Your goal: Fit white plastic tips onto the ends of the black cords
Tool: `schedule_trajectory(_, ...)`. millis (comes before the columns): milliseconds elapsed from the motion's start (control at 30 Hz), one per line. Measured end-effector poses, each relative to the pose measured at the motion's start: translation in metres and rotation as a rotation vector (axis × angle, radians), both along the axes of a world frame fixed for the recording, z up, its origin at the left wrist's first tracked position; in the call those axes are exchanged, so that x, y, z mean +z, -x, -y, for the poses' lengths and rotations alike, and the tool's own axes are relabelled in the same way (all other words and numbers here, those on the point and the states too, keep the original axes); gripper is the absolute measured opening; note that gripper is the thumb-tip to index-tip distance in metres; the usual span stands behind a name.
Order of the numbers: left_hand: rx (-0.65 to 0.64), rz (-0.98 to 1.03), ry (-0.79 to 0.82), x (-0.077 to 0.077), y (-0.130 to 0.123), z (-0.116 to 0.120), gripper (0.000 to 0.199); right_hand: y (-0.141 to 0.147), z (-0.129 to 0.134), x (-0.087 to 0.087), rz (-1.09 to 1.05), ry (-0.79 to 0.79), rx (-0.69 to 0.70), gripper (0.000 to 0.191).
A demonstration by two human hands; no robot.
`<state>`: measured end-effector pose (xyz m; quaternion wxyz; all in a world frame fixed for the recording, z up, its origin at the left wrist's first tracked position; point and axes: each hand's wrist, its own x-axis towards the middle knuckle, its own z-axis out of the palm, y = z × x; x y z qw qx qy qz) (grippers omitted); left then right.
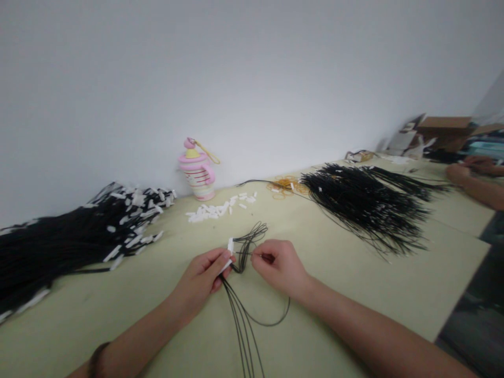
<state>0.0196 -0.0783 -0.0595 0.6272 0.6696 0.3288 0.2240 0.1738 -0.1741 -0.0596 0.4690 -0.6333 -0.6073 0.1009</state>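
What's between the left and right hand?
In the head view, a loop of thin black cords lies between the left hand and the right hand.

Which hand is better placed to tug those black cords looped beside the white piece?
Probably the right: the right hand seems to pinch a strand of the black cords already, while the left hand is occupied gripping the white piece.
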Motion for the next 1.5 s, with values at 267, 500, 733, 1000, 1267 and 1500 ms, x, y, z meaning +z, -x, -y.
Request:
schedule_trajectory(267,-0.004,-0.005,0.007,-0.0017,0.0001,-0.0006,0.033,-0.001,-0.0009,-0.0005,0.004,0.004,0.017,0.017)
schedule_trajectory(500,-0.025,-0.012,-0.013,-0.0022,-0.0001,-0.0006,0.034,0.0003,0.0004,0.0005,0.0,0.008,0.009,0.018)
schedule_trajectory(733,-0.035,-0.036,-0.032,-0.0004,-0.0005,0.001,0.034,0.0004,0.0002,0.0001,-0.001,0.015,0.003,0.016)
schedule_trajectory(1000,-0.06,-0.062,-0.047,-0.0006,0.0014,0.0017,0.034,0.001,0.0018,0.0003,0.004,0.017,0.026,0.017)
schedule_trajectory(1267,-0.102,-0.082,-0.05,-0.0023,0.0009,0.0003,0.035,0.0022,0.0017,0.0006,-0.007,0.026,0.027,0.016)
schedule_trajectory(1500,-0.141,-0.079,-0.057,-0.0033,0.0021,0.0004,0.033,0.0039,0.0032,0.0024,0.005,0.031,0.059,0.014)
